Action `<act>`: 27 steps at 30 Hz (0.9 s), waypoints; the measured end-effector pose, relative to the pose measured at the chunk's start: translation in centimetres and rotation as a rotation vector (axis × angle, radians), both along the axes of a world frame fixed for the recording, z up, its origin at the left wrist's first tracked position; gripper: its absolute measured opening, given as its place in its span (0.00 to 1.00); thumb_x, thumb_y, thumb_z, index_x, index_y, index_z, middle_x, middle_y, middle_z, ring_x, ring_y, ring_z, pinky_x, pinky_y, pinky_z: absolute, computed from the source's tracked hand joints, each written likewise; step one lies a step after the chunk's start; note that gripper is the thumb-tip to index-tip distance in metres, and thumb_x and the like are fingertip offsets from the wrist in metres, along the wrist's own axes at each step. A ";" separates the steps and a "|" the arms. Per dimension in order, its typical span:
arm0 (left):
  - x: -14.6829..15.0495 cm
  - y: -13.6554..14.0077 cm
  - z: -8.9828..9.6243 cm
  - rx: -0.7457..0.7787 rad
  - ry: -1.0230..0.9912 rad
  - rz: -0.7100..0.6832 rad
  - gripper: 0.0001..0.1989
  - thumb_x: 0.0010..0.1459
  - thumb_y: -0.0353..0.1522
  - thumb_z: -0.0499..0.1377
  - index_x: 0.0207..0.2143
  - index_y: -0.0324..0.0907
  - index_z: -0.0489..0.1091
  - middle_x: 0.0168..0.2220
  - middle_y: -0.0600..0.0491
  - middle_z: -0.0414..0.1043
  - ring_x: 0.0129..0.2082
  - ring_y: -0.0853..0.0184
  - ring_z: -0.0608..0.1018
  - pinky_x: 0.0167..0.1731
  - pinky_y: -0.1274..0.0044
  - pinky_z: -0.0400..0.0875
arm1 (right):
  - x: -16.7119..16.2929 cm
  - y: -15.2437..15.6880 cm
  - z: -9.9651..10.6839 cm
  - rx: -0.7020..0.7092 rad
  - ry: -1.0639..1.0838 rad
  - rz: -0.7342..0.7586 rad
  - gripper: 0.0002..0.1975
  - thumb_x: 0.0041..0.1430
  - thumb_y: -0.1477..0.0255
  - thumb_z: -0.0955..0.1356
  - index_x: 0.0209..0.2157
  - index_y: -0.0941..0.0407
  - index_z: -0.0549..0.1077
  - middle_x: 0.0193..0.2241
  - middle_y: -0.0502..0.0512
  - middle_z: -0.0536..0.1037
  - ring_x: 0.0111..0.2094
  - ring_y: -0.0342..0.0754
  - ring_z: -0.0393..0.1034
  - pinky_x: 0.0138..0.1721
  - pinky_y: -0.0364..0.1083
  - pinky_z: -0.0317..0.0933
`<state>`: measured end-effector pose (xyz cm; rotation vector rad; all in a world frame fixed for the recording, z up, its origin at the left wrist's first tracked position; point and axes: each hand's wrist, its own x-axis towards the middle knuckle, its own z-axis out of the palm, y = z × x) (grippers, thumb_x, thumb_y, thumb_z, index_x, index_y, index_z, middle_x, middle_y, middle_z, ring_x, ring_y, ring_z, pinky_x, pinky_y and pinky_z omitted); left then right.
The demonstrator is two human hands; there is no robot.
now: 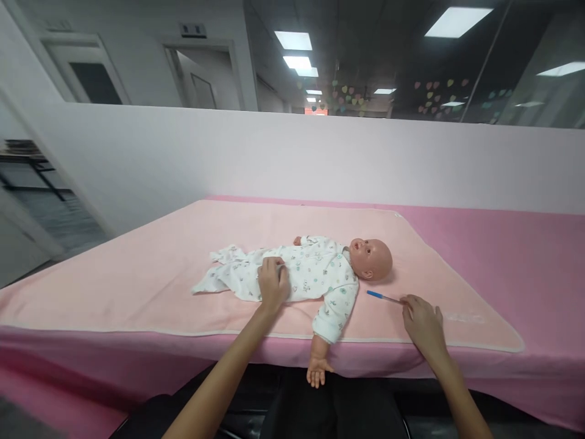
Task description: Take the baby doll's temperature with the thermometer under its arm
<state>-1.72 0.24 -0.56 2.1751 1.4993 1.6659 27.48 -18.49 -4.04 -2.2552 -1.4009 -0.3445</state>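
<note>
A baby doll [372, 259] lies on its back with its head to the right, dressed in a white patterned romper [304, 271]. My left hand [273, 281] rests on the romper at the doll's middle, fingers curled and closed on the cloth. To the right of the doll, below its head, my right hand [423, 320] is closed with fingertips at the right end of a thin pen-like stick with a blue end [375, 294]. That blue end points left, towards the doll's shoulder. One doll arm [319, 360] hangs over the near edge.
Under the doll is a peach-coloured mat [150, 268] with a pale border, spread over a pink tablecloth [503, 262]. A white low wall [320, 158] with glass above it stands behind the table. My dark-clad legs show below the near edge.
</note>
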 end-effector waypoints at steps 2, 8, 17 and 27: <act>0.0 0.0 0.1 0.004 -0.007 0.008 0.05 0.51 0.25 0.49 0.29 0.43 0.59 0.33 0.50 0.62 0.33 0.62 0.66 0.36 0.70 0.60 | -0.2 -0.2 1.1 -0.023 0.065 0.015 0.15 0.55 0.74 0.56 0.34 0.57 0.72 0.37 0.58 0.77 0.41 0.54 0.69 0.50 0.62 0.50; 0.0 0.1 0.5 -0.004 -0.079 0.066 0.05 0.51 0.25 0.48 0.29 0.43 0.62 0.35 0.49 0.61 0.33 0.62 0.66 0.36 0.69 0.61 | -1.2 0.5 6.5 0.169 0.529 0.148 0.13 0.50 0.64 0.63 0.31 0.56 0.74 0.30 0.56 0.78 0.32 0.51 0.72 0.36 0.48 0.63; 0.0 0.7 0.3 0.011 -0.078 0.065 0.06 0.51 0.27 0.49 0.31 0.42 0.64 0.35 0.50 0.62 0.34 0.62 0.68 0.38 0.69 0.60 | -2.5 3.7 7.3 0.259 0.623 0.183 0.15 0.49 0.61 0.64 0.25 0.58 0.75 0.24 0.56 0.78 0.28 0.50 0.71 0.30 0.44 0.61; -0.1 0.3 0.2 0.011 -0.022 0.061 0.08 0.51 0.25 0.49 0.31 0.42 0.64 0.35 0.50 0.65 0.35 0.62 0.70 0.38 0.70 0.61 | -3.2 4.3 9.6 0.069 0.703 0.347 0.13 0.47 0.63 0.67 0.17 0.55 0.75 0.19 0.55 0.77 0.25 0.52 0.72 0.24 0.45 0.60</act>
